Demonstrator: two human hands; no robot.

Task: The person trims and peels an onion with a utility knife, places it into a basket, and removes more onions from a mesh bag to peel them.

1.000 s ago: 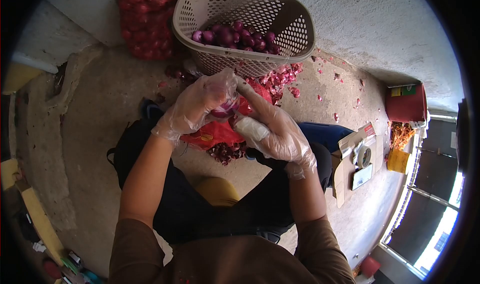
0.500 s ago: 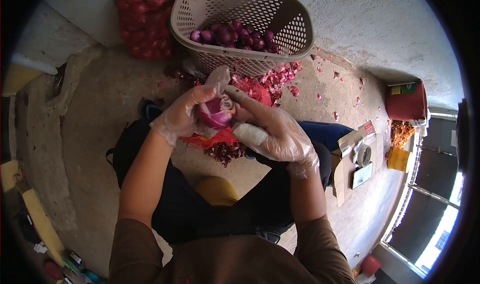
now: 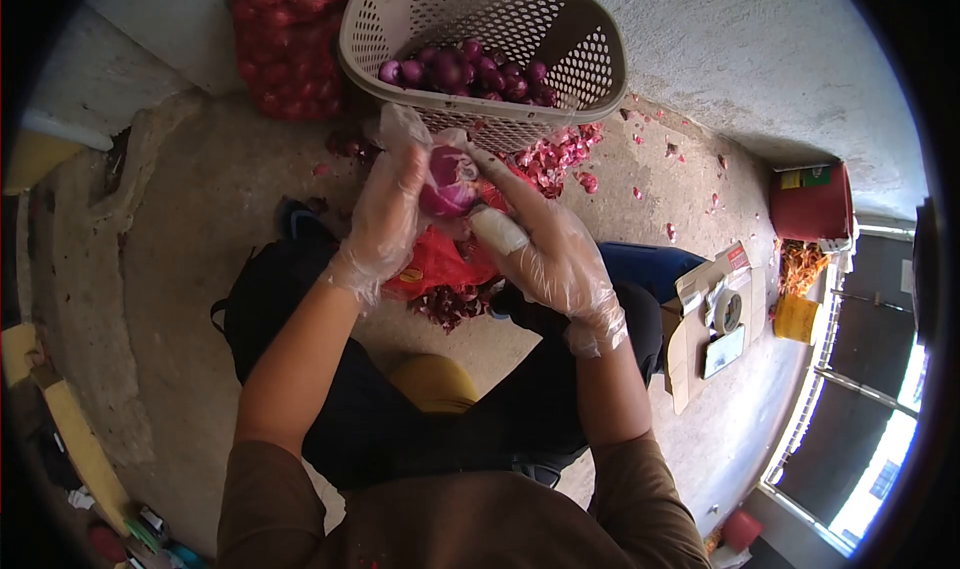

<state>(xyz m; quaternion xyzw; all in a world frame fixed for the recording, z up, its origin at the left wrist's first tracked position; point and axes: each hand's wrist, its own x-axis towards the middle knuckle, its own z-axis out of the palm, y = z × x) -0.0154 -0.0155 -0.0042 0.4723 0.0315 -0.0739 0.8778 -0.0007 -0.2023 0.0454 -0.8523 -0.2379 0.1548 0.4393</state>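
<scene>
A red onion (image 3: 449, 191) is held between my two hands, just in front of the basket. My left hand (image 3: 388, 209), in a clear plastic glove, presses its palm and fingers against the onion's left side. From the right, the gloved fingers of my right hand (image 3: 550, 254) grip the onion, and its thumb has a whitish wrapping under the plastic. Below the onion lies red netting (image 3: 440, 259), partly covered by my hands. Dark onion skins (image 3: 452, 309) are heaped under it.
A beige perforated basket (image 3: 575, 121) with several red onions (image 3: 470, 69) stands ahead. A red mesh sack (image 3: 290, 44) leans to its left. Loose skins (image 3: 560, 159) litter the floor. To the right are cardboard (image 3: 683, 319) bearing a tape roll (image 3: 728, 311) and a phone (image 3: 724, 352), plus a red bin (image 3: 810, 204).
The onion has moved up, towards the basket, and slightly right. My left hand has turned more upright and shifted right with it. My right hand keeps contact, its fingers straighter.
</scene>
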